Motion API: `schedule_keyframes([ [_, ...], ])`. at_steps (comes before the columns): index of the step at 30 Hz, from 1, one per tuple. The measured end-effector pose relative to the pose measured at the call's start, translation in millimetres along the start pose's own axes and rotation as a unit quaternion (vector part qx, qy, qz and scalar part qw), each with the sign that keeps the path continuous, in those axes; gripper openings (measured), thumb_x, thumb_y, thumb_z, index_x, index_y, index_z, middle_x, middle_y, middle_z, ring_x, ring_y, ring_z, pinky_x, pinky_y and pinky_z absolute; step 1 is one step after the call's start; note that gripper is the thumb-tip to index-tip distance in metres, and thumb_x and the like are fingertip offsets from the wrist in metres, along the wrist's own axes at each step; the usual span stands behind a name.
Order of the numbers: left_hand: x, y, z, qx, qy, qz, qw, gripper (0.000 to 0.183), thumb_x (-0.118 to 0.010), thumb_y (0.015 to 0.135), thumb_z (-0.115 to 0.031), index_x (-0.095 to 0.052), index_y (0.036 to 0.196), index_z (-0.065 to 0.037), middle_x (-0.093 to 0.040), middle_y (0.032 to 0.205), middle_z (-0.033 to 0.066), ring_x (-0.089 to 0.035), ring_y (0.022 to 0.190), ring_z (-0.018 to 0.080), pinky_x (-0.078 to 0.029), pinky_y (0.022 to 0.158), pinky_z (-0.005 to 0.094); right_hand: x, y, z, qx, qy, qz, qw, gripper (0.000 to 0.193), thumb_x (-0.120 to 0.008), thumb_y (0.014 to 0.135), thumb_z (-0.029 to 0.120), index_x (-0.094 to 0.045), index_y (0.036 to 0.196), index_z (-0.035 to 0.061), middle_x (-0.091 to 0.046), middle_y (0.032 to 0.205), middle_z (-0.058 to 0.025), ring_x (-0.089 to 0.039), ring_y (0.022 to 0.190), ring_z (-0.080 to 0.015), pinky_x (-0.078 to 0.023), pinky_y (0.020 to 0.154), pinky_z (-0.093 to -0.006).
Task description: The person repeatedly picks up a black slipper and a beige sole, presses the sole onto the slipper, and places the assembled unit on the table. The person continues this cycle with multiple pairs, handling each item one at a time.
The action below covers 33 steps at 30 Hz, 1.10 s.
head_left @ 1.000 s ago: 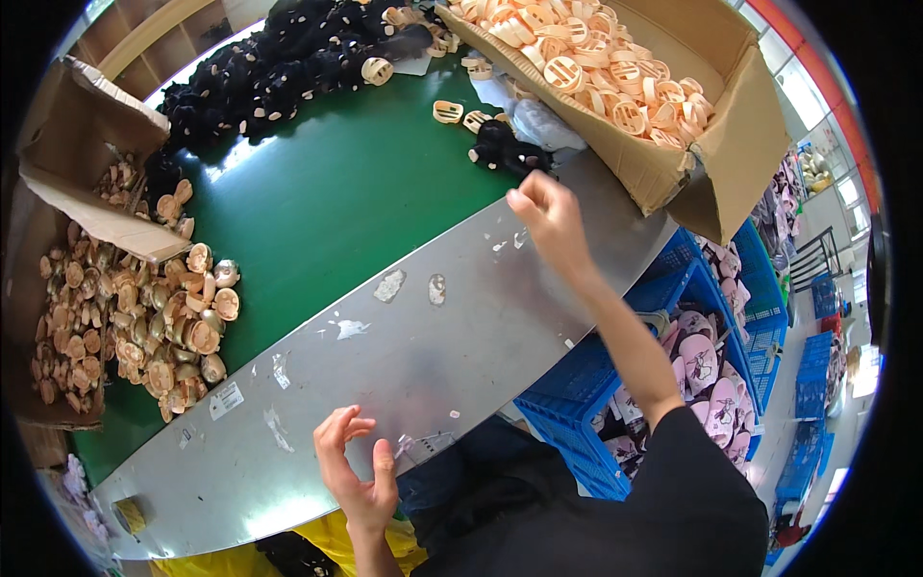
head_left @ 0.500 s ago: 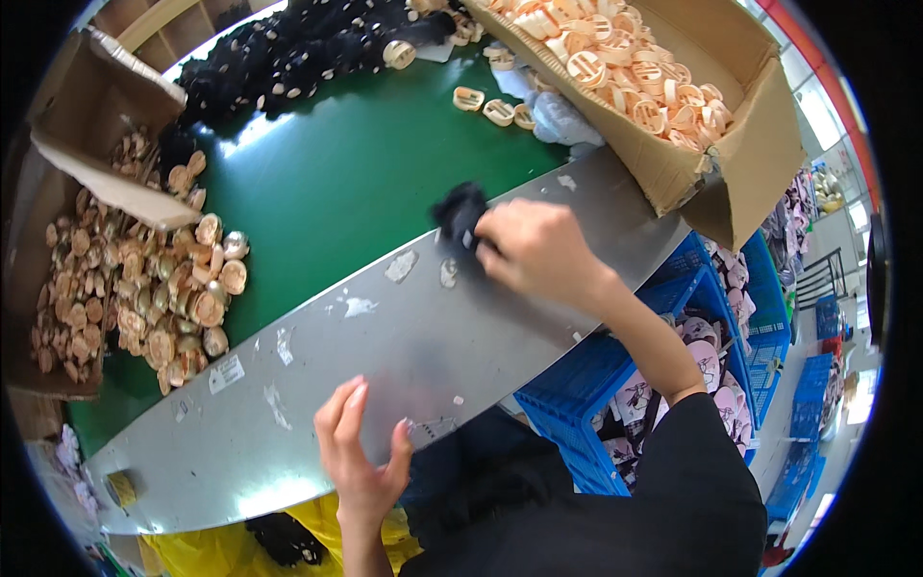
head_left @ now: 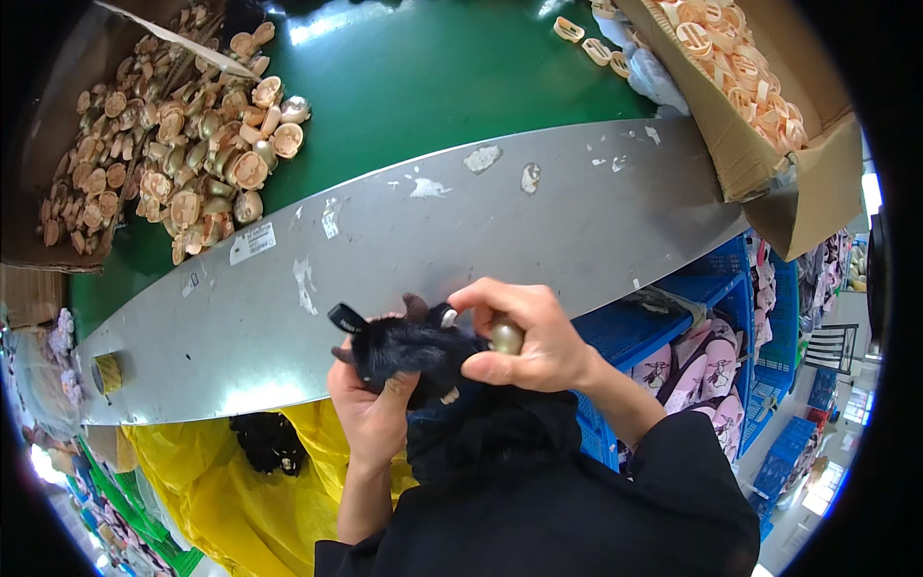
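A small black plush toy (head_left: 409, 348) with brownish ears and a black tag is held close in front of my body, over the near edge of the metal ledge. My left hand (head_left: 373, 418) is closed around its left end, thumb across the fur. At the toy's right end, my right hand (head_left: 543, 337) curls around a shiny gold rounded piece (head_left: 507, 336). Its index fingertip touches a small white patch on the toy. Whether the gold piece is joined to the plush, I cannot tell.
Gold-and-peach plastic parts (head_left: 207, 144) spill from a carton at left. Another carton (head_left: 760, 154) at right holds peach plastic rings. Between them runs a green surface (head_left: 433, 77) behind the metal ledge (head_left: 413, 240). Blue crates (head_left: 625, 332) stand right; a yellow bag (head_left: 207, 481) hangs below left.
The black plush has come from the ledge's far edge toward my body. My left hand, open and empty before, now grips it. A gold piece now shows in my right hand. The view has shifted.
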State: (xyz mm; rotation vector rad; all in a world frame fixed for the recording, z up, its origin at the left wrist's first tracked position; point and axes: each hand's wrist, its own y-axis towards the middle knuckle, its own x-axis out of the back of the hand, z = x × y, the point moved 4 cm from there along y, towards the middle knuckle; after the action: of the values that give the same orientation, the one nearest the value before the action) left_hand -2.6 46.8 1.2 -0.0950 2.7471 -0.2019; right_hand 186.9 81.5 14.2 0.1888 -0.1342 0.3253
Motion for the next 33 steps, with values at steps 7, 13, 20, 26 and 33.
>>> schedule_keyframes([
  [7, 6.5, 0.4, 7.9, 0.063, -0.124, 0.016, 0.990, 0.040, -0.073, 0.085, 0.002, -0.063, 0.123, 0.002, -0.070, 0.118, 0.0111, -0.067, 0.110, 0.0200, -0.051, 0.100, 0.0320, -21.5, -6.7, -0.6, -0.130, 0.119, -0.024, 0.984, 0.017, -0.072, 0.090, 0.015, -0.062, 0.092, 0.0011, -0.051, 0.071, 0.0006, -0.044, 0.066, -0.0063, -0.038, 0.058, -0.0254],
  [13, 4.1, -6.7, 18.3, 0.091, -0.226, -0.015, 0.970, 0.048, -0.071, 0.091, -0.015, -0.057, 0.133, 0.004, -0.062, 0.134, 0.0163, -0.062, 0.123, 0.0297, -0.046, 0.112, 0.0430, -33.1, -13.7, -13.5, -0.186, 0.223, -0.011, 0.957, 0.021, -0.068, 0.098, 0.022, -0.062, 0.090, 0.0040, -0.049, 0.072, 0.0060, -0.042, 0.067, -0.0022, -0.036, 0.057, -0.0233],
  [20, 28.6, -12.5, 11.3, 0.072, -0.071, -0.016, 0.995, 0.054, -0.083, 0.085, -0.017, -0.060, 0.130, 0.002, -0.070, 0.113, 0.0105, -0.070, 0.095, 0.0188, -0.058, 0.088, 0.0319, -30.3, -18.6, -17.3, -0.180, 0.227, -0.050, 0.956, 0.025, -0.065, 0.101, 0.028, -0.061, 0.092, 0.0042, -0.052, 0.077, 0.0041, -0.044, 0.068, -0.0037, -0.038, 0.061, -0.0216],
  [26, 9.9, -7.5, 4.8, 0.109, -0.087, -0.048, 0.989, 0.036, -0.081, 0.083, -0.010, -0.066, 0.113, 0.002, -0.072, 0.105, 0.0106, -0.069, 0.095, 0.0183, -0.056, 0.089, 0.0310, -33.5, -7.9, -10.2, -0.132, 0.153, 0.033, 0.979, 0.039, -0.071, 0.096, 0.040, -0.064, 0.097, 0.0020, -0.057, 0.079, 0.0020, -0.045, 0.069, -0.0048, -0.040, 0.060, -0.0248],
  [33, 9.8, -16.1, 11.0, 0.064, -0.196, -0.042, 0.978, 0.054, -0.076, 0.090, -0.019, -0.055, 0.133, 0.005, -0.061, 0.132, 0.0169, -0.065, 0.116, 0.0268, -0.054, 0.102, 0.0402, -40.0, -9.3, -6.9, -0.152, 0.258, -0.008, 0.954, 0.022, -0.068, 0.101, 0.021, -0.063, 0.093, 0.0015, -0.051, 0.076, 0.0071, -0.038, 0.067, -0.0010, -0.033, 0.057, -0.0220],
])
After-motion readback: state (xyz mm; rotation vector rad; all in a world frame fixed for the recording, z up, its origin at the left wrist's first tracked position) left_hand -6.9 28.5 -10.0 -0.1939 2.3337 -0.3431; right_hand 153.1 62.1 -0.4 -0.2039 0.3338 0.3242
